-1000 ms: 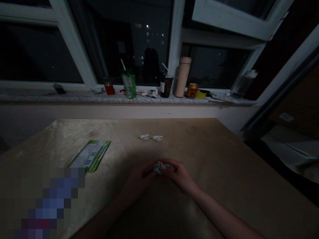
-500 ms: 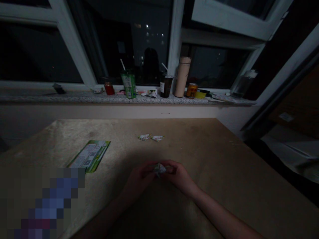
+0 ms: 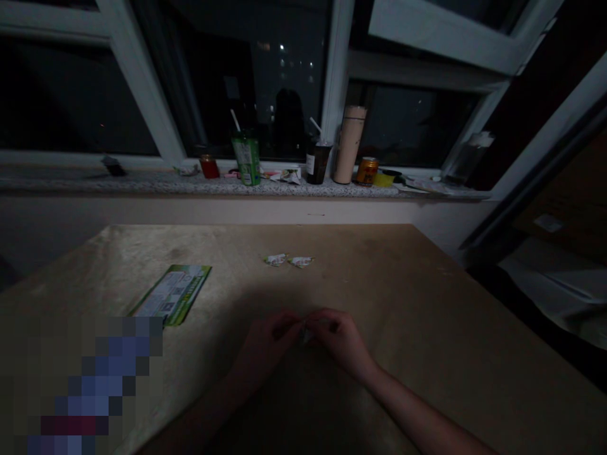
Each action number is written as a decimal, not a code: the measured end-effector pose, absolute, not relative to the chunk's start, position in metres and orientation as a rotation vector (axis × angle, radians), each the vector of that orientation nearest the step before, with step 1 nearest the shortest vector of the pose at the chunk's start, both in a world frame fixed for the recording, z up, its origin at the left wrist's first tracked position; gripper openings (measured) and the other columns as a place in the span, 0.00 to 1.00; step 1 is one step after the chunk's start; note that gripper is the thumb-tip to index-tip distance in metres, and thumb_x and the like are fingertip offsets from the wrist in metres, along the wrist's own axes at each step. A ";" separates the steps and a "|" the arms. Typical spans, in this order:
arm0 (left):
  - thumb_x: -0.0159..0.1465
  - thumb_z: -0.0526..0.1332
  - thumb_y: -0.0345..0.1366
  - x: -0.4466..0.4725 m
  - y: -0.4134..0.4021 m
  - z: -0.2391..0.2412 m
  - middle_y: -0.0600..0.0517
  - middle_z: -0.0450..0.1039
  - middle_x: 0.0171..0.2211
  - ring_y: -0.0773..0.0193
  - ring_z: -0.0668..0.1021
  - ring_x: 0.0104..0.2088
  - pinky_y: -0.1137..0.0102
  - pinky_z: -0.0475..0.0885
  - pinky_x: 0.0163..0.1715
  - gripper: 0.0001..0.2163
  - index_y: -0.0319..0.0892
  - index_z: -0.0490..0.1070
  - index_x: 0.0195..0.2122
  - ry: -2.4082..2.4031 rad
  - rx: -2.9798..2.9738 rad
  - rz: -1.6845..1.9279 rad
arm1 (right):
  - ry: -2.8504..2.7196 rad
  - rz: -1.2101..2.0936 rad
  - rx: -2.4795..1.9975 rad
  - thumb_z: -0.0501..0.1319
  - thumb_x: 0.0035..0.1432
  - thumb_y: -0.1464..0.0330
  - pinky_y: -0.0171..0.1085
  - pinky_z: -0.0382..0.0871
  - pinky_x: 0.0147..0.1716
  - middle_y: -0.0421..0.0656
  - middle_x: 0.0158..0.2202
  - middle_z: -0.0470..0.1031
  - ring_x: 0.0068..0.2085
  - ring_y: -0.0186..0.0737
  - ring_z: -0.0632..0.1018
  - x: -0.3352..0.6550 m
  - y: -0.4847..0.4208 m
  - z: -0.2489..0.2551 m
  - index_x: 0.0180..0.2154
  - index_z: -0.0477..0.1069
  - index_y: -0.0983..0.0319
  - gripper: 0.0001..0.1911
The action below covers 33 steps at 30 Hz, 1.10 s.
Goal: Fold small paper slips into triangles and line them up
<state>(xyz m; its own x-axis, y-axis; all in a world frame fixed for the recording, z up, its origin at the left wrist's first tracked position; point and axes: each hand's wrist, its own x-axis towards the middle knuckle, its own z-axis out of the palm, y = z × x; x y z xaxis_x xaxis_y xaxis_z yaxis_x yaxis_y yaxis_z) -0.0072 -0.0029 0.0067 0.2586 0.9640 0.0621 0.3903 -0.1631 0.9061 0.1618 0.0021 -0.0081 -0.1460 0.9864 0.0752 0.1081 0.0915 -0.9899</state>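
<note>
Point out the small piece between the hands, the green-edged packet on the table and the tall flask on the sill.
Small piece (image 3: 306, 335): head view, on its visible lower part.
Green-edged packet (image 3: 173, 294): head view, middle of its printed face.
Tall flask (image 3: 349, 146): head view, middle of its body.

The tabletop (image 3: 403, 284) looks smooth and faintly glossy, the folded pieces (image 3: 300, 261) papery, the sill (image 3: 156, 184) stone-like

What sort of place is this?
Probably a lived-in room, perhaps a home or dorm, apparently at night: dark window, sill cluttered with a green cup and a tall flask, plain table in front.
</note>
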 end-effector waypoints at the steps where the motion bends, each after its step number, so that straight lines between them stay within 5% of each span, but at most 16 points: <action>1: 0.61 0.58 0.39 -0.007 -0.003 0.007 0.54 0.78 0.32 0.59 0.79 0.34 0.71 0.71 0.36 0.08 0.44 0.75 0.35 1.260 1.716 0.869 | -1.438 1.206 -1.148 0.62 0.52 0.63 0.32 0.65 0.22 0.42 0.24 0.76 0.25 0.37 0.75 0.162 0.002 -0.008 0.28 0.76 0.63 0.10; 13: 0.62 0.53 0.36 -0.003 -0.008 0.014 0.55 0.78 0.38 0.61 0.79 0.37 0.71 0.70 0.39 0.11 0.47 0.73 0.42 1.303 1.947 0.743 | -1.596 1.130 -1.166 0.57 0.53 0.68 0.30 0.65 0.24 0.42 0.26 0.78 0.26 0.35 0.74 0.160 0.000 -0.012 0.29 0.77 0.64 0.11; 33: 0.61 0.49 0.32 -0.004 -0.010 0.015 0.54 0.72 0.27 0.61 0.75 0.28 0.71 0.63 0.29 0.08 0.44 0.67 0.32 1.402 1.984 0.741 | -1.483 1.143 -1.208 0.56 0.51 0.71 0.33 0.70 0.30 0.43 0.29 0.77 0.31 0.38 0.77 0.156 -0.004 -0.007 0.30 0.73 0.63 0.07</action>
